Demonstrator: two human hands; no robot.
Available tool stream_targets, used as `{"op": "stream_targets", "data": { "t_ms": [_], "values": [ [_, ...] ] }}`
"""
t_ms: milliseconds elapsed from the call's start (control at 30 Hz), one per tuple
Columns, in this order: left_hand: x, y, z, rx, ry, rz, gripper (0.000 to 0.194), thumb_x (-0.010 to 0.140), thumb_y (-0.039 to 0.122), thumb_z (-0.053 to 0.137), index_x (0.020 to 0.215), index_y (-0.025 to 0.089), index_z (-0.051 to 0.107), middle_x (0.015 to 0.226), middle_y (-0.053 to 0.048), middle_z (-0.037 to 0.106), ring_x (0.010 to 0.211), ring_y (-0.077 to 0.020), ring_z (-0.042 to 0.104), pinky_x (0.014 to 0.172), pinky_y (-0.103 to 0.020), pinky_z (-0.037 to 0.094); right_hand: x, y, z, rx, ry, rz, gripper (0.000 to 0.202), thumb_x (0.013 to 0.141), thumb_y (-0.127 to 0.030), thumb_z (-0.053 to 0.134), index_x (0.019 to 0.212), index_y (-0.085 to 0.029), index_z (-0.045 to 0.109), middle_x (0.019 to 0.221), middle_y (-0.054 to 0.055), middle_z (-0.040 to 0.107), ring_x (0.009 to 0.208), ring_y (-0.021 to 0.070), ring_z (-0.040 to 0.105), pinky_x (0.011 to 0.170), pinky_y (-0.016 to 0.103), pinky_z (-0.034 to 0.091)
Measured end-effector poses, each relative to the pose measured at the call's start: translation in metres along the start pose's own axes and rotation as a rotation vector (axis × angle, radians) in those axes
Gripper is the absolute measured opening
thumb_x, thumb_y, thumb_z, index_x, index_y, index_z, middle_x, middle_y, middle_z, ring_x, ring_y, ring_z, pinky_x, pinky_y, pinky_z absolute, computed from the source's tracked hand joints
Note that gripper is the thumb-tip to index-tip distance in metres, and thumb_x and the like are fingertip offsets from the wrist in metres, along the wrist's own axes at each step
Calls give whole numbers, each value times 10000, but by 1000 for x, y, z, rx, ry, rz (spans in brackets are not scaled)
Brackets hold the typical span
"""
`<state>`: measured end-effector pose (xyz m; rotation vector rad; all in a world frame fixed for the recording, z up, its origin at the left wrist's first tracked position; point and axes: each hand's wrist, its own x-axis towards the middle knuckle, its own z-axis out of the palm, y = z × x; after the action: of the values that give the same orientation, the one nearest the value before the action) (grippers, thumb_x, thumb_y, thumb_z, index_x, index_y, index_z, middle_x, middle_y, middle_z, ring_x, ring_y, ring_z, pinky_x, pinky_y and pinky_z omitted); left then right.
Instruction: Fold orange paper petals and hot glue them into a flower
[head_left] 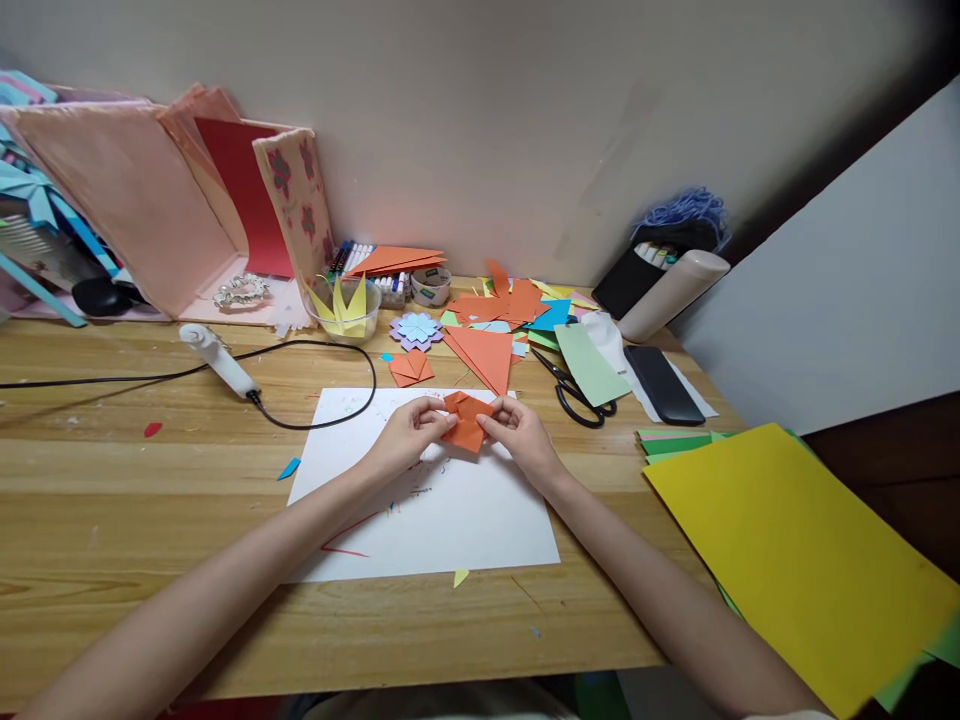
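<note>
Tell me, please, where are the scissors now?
In the head view, the scissors lie right of the right hand, partly covered by the pale green paper, left of the phone.

Black phone (664,385) near pale cylinder (673,297)

My left hand (405,437) and right hand (527,445) face each other, fingers (426,404) bent and pinching against the thumbs (435,430), tips near but apart. Behind the fingers, my bare left forearm (247,550) and right forearm (637,572) slant outward, widening toward me.
</note>
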<state>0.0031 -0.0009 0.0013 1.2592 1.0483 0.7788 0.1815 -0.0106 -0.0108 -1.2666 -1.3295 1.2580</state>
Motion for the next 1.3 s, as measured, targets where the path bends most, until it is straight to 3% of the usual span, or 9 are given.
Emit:
{"op": "stream_targets", "data": {
  "t_ms": [133,233,533,733,833,967,1100,1200,1300],
  "values": [
    [1,-4,0,-65,4,-17,465,646,397,698,1005,154,530,861,-70,673,770,-190,637,647,-287,471,1,2,-1,125,48,61,363,633,-471,691,684,-187,471,623,-7,575,554,122,566,544,251,474],
    [1,-3,0,-104,-1,-1,466,634,390,709,985,137,536,947,-106,670,820,-217,645,686,-314,487,0,2,1,151,-1,92,370,626,-469,701,680,-189,465,631,-5,592,571,137,598,559,260,489],
    [0,-3,0,-117,-24,24,420,647,368,697,962,137,542,959,-95,663,794,-179,638,706,-284,476,1,3,3,198,-60,81,340,675,-405,686,860,-188,501,766,6,653,629,121,602,589,244,477],
    [-2,12,-14,-101,104,32,416,625,383,704,928,140,554,691,-3,618,631,-136,597,592,-240,453,-2,-5,11,210,-158,80,374,681,-379,690,946,-191,506,710,-10,648,596,116,595,623,262,475],
    [-11,24,-33,-28,202,43,398,615,372,706,903,142,557,619,31,567,567,-110,555,554,-223,440,3,-14,26,223,-287,72,360,730,-407,637,986,-191,506,759,12,666,634,124,616,666,276,483],
    [-36,28,-76,33,434,140,391,610,351,705,904,133,569,671,9,582,636,-122,567,622,-237,465,18,-25,57,189,-428,66,322,776,-435,571,975,-192,501,766,32,678,662,132,620,668,284,480],
    [-74,12,-130,144,716,279,332,659,352,666,903,141,589,826,-44,629,769,-158,589,730,-272,474,33,-38,100,87,-473,-21,299,827,-453,485,923,-173,524,722,36,657,664,130,594,660,275,458],
    [-104,-3,-169,226,961,413,296,708,342,621,935,153,591,915,-56,636,855,-171,587,805,-282,451,40,-53,133,-41,-515,-175,289,851,-443,454,873,-171,550,696,24,628,687,139,591,680,278,446],
    [-126,-15,-198,329,1163,451,240,729,333,597,895,160,597,881,-44,633,832,-166,580,788,-270,445,42,-71,161,-174,-496,-348,260,851,-410,479,796,-169,562,670,13,603,651,135,573,660,275,439]
  ]
}}
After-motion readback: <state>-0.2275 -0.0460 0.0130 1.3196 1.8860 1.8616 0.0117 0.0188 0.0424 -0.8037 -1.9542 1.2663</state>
